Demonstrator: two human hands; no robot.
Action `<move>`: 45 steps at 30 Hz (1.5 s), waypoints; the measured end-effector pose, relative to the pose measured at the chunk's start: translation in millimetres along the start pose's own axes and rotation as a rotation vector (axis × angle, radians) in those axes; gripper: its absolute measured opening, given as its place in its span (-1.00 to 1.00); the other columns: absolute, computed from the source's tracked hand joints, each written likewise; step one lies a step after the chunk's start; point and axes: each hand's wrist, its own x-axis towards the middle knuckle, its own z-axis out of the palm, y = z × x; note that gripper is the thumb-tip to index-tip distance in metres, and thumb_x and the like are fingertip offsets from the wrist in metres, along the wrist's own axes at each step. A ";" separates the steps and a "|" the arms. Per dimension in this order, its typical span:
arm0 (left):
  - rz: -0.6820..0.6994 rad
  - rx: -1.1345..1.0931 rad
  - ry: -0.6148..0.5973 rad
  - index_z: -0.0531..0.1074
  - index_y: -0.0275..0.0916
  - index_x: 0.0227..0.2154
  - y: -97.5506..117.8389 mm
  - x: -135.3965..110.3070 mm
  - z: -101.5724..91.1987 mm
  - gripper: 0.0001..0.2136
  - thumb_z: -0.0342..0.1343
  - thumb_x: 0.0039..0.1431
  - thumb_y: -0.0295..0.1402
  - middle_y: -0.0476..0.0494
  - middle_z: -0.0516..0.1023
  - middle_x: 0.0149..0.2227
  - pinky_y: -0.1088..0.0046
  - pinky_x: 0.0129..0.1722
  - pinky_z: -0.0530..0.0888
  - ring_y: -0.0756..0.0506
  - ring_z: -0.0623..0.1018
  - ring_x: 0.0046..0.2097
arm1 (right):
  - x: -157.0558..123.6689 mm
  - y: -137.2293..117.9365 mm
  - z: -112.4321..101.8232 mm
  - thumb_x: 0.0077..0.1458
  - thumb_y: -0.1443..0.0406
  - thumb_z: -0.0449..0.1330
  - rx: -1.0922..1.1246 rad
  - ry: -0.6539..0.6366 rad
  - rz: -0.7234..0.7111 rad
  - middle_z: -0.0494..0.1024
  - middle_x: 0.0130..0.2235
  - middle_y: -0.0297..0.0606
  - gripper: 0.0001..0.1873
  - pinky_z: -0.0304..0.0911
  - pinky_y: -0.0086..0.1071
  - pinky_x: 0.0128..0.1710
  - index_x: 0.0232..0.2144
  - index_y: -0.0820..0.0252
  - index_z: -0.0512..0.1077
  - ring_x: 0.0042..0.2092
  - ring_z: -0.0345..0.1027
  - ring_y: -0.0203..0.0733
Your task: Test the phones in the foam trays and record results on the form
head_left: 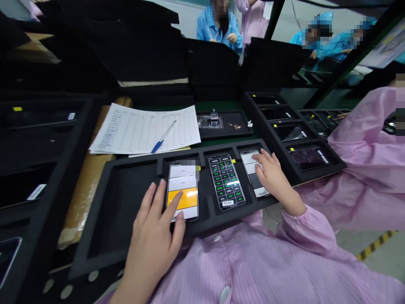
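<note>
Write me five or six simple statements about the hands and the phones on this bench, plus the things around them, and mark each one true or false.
1. The left hand is over the phone with an orange band. True.
2. The right hand is tucked in a pocket. False: it is over the right-hand phone.
3. The middle phone shows a grid with green text. True.
4. The middle phone stands on its edge. False: it lies flat in a black tray.
5. The blue pen lies on the printed sheets. True.
6. The right sleeve is bright green. False: it is pinkish purple.
</note>
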 end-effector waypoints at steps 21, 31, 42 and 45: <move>-0.164 -0.102 0.027 0.31 -0.14 0.22 -15.1 5.7 2.8 -0.58 -0.11 0.33 -0.33 -0.23 0.08 0.41 -0.24 0.36 0.08 -0.44 -0.03 0.44 | -51.7 0.1 -10.7 0.22 0.39 -0.02 0.089 0.152 -0.067 0.65 -0.17 -0.24 -0.74 0.08 0.16 0.29 -0.23 0.09 0.46 0.12 0.45 0.01; -0.110 -0.121 0.068 0.21 -0.06 0.28 -15.8 6.9 3.2 -0.54 -0.12 0.34 -0.35 -0.15 0.01 0.44 -0.28 0.36 0.07 -0.48 -0.02 0.43 | -35.0 13.8 -12.4 0.18 0.39 -0.07 0.101 0.156 0.100 0.57 0.02 -0.06 -0.61 0.16 0.17 0.24 -0.03 0.19 0.42 0.28 0.23 0.10; -0.152 -0.130 0.047 0.38 -0.30 0.12 -18.0 6.8 2.4 -0.61 -0.14 0.35 -0.30 -0.40 0.24 0.33 -0.19 0.35 0.14 -0.43 0.11 0.40 | -29.5 1.6 -7.2 0.17 0.39 -0.06 0.080 0.109 0.060 0.57 0.01 -0.10 -0.62 0.04 0.23 0.30 -0.04 0.16 0.43 0.28 0.23 0.09; -0.150 -0.133 0.036 0.41 -0.39 0.09 -13.7 13.6 0.9 -0.59 -0.16 0.35 -0.30 -0.49 0.27 0.30 -0.12 0.35 0.18 -0.41 0.15 0.39 | -24.0 -23.0 -4.5 0.17 0.41 -0.07 0.140 0.028 -0.059 0.56 0.04 -0.15 -0.59 0.03 0.16 0.34 0.00 0.13 0.40 0.32 0.19 0.03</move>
